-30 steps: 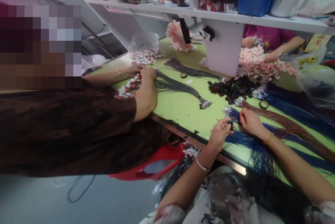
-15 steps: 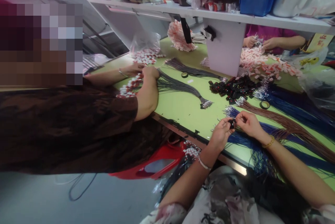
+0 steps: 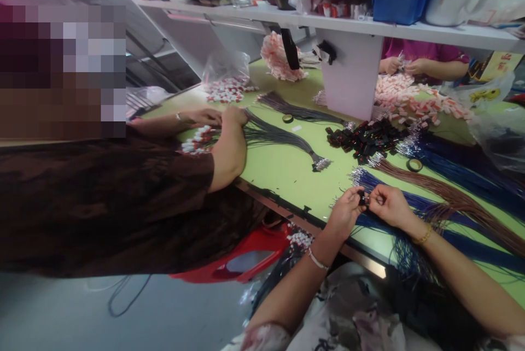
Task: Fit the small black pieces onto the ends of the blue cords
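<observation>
My left hand (image 3: 345,213) is closed on a small black plastic connector housing (image 3: 362,198), just above the near table edge. Fingers pinched, my right hand (image 3: 391,206) holds what looks like a thin wire end against that housing; the tip is too small to make out clearly. Beneath and beside both hands lie blue wires (image 3: 377,189) with silvery terminals. A bundle of brown wires (image 3: 435,189) runs past my right hand toward the right. Beyond the hands is a heap of black connector housings (image 3: 365,140).
At left, a co-worker's arm (image 3: 232,148) reaches over grey wires (image 3: 283,140) and white-and-red connectors (image 3: 197,140). Across the table another person's hands (image 3: 400,64) work behind pale pink connectors (image 3: 410,97). A shelf (image 3: 348,27) spans above; tape rolls (image 3: 414,165) lie about.
My right hand has turned slightly and stays close to the housing in my left hand. The co-worker's far hand at left has drawn back a little to the left.
</observation>
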The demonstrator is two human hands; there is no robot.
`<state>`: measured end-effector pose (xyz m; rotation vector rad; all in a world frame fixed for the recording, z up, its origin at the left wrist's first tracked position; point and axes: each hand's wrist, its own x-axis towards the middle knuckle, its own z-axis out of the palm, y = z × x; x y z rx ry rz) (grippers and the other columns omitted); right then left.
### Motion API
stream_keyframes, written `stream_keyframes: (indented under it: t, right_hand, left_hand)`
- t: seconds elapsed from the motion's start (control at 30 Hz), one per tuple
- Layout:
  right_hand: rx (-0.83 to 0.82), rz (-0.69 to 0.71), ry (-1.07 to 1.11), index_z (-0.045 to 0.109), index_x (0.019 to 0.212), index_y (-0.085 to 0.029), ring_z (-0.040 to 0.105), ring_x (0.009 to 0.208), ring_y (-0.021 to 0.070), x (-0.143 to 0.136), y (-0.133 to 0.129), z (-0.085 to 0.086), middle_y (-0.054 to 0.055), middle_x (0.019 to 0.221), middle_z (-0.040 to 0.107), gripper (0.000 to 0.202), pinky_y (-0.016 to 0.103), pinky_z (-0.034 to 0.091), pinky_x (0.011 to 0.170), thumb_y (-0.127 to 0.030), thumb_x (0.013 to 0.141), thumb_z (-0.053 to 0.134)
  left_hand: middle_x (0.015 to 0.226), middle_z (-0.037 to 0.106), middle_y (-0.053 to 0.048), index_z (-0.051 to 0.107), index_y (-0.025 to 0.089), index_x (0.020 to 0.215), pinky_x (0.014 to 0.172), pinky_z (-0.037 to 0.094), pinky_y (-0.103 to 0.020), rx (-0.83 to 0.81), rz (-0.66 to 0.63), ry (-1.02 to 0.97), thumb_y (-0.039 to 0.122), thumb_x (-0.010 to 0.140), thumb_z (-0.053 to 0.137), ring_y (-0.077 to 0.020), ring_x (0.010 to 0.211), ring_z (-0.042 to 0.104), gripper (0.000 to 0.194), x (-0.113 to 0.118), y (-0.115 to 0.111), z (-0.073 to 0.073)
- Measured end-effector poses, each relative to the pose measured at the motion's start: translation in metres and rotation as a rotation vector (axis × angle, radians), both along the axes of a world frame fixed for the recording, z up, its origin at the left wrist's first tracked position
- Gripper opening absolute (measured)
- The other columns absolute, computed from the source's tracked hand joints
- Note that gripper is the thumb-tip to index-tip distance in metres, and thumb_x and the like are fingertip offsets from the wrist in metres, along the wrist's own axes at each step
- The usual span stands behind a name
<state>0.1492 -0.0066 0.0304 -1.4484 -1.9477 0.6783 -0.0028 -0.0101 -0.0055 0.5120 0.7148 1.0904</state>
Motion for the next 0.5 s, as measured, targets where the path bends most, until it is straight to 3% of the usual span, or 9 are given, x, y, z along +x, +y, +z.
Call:
stream_keyframes:
  t: [0.33, 0.5]
  right_hand:
    - [0.043, 0.012, -0.008, 0.051, 0.061, -0.019, 0.04, 0.048, 0.0081, -0.0045, -0.0025, -0.0039, -0.004, 0.053, 0.048, 0.01, 0.02, 0.03, 0.049, -0.018, 0.07, 0.055]
    - [0.051, 0.088, -0.008, 0.052, 0.064, -0.018, 0.042, 0.051, 0.0089, -0.0035, -0.0017, -0.0015, -0.004, 0.057, 0.05, 0.01, 0.02, 0.031, 0.052, -0.018, 0.075, 0.052]
  left_hand:
    - [0.082, 0.058, -0.002, 0.059, 0.015, 0.093, 0.067, 0.042, -0.023, -0.001, 0.045, 0.078, 0.026, 0.064, 0.076, -0.0091, 0.07, 0.053, 0.035, 0.0025, -0.0028, 0.0036]
    - [0.078, 0.059, -0.001, 0.059, 0.015, 0.091, 0.067, 0.043, -0.024, -0.013, 0.069, 0.111, 0.027, 0.061, 0.077, -0.0095, 0.068, 0.054, 0.037, 0.006, -0.0047, 0.008]
